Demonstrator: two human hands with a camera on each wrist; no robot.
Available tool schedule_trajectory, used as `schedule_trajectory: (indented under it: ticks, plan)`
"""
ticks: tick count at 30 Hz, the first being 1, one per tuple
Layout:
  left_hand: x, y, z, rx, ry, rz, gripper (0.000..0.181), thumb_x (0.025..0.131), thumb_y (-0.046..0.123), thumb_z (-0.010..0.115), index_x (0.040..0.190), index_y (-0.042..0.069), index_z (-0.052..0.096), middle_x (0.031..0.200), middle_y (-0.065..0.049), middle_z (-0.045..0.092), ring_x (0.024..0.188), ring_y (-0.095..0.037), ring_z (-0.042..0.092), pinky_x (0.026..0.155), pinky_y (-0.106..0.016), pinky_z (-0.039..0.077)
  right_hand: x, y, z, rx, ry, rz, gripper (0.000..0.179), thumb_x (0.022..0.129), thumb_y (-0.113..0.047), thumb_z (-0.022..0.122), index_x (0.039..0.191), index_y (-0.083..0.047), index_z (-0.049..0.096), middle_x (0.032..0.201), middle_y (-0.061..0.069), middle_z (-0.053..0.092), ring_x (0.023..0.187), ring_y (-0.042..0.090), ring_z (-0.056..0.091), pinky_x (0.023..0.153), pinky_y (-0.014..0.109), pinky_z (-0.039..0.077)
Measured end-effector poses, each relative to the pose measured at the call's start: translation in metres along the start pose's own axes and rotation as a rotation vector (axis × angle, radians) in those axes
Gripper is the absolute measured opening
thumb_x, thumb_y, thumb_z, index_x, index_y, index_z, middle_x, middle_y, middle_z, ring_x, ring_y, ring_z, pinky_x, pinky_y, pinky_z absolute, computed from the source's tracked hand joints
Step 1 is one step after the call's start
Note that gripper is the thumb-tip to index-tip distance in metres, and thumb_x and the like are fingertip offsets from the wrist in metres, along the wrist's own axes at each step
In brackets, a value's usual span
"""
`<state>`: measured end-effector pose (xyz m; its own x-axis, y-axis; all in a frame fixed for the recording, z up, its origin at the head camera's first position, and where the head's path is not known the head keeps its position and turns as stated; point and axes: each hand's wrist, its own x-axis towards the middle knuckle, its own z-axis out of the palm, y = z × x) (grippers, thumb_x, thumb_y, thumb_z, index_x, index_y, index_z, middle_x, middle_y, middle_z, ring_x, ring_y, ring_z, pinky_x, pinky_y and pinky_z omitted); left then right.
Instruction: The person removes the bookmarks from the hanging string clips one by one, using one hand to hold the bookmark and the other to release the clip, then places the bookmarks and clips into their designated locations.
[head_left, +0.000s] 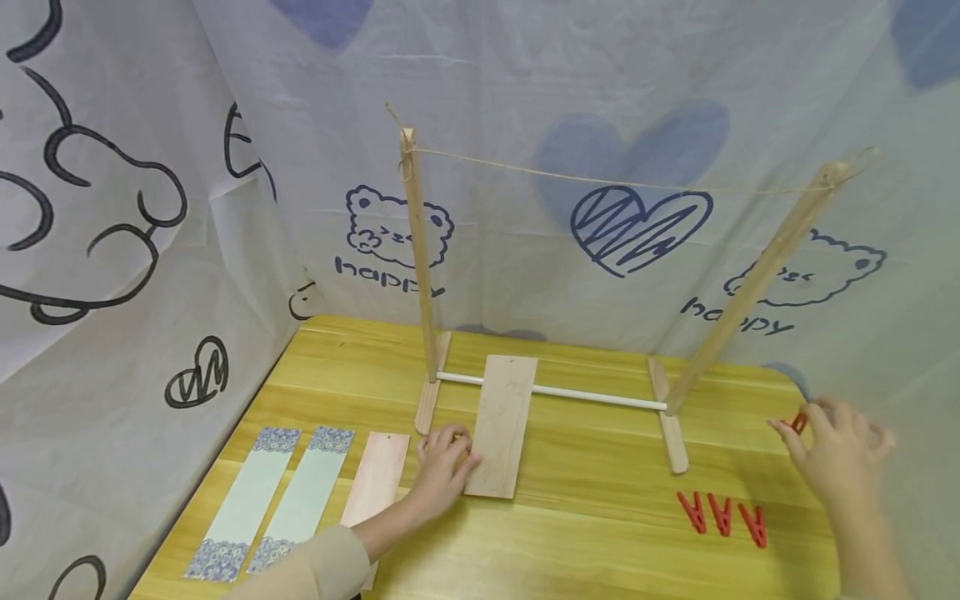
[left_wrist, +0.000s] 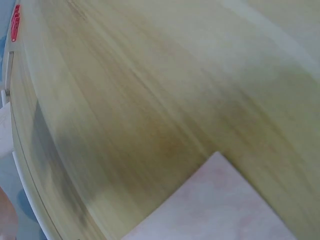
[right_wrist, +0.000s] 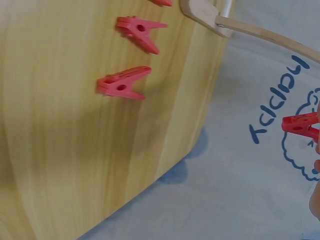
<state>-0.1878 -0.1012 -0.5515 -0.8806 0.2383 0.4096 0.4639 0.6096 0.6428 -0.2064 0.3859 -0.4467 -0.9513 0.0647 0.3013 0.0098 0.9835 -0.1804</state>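
Note:
My left hand (head_left: pixel 444 471) grips the left edge of a plain pale wooden board (head_left: pixel 504 425) that has a small hole near its top. The board passes in front of a white rod (head_left: pixel 600 396). At the far right, my right hand (head_left: pixel 843 450) pinches a red clothespin (head_left: pixel 798 422) above the table. In the right wrist view that clothespin (right_wrist: pixel 300 124) shows at the right edge, with only part of the hand in sight. Several more red clothespins (head_left: pixel 723 515) lie in a row below and left of my right hand.
A wooden frame with two posts (head_left: pixel 422 267) has a string (head_left: pixel 585 177) tied across its top. Left of my left hand lie a pinkish board (head_left: pixel 378 475) and two pale strips (head_left: pixel 251 492) with blue patterned ends. A printed cloth (head_left: pixel 495 83) hangs behind the table (head_left: pixel 600 533).

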Motion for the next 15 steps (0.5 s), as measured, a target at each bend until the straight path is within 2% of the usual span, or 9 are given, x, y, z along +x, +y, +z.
schedule_trajectory:
  ticks: [8, 15]
  plan:
    - [-0.008, -0.003, -0.003, -0.005, 0.017, 0.007, 0.014, 0.087, 0.015, 0.059, 0.077, 0.011, 0.049, 0.107, -0.015, 0.051, 0.104, -0.031, 0.041, 0.089, -0.055, 0.015, -0.010, 0.006, 0.010, 0.008, 0.000, 0.005, 0.048, 0.090, -0.048, 0.050, 0.091, 0.000, 0.049, 0.118, 0.028, 0.038, 0.108, 0.050, 0.029, 0.093, 0.066, 0.007]
    - [-0.018, -0.004, -0.002, -0.003, 0.015, -0.033, 0.015, 0.086, 0.016, 0.060, 0.076, 0.013, 0.049, 0.105, -0.010, 0.050, 0.104, -0.029, 0.041, 0.088, -0.055, 0.016, -0.019, 0.010, 0.016, 0.017, 0.016, -0.002, 0.044, 0.089, -0.045, 0.053, 0.087, -0.001, 0.050, 0.113, 0.028, 0.040, 0.104, 0.049, 0.031, 0.090, 0.067, 0.009]
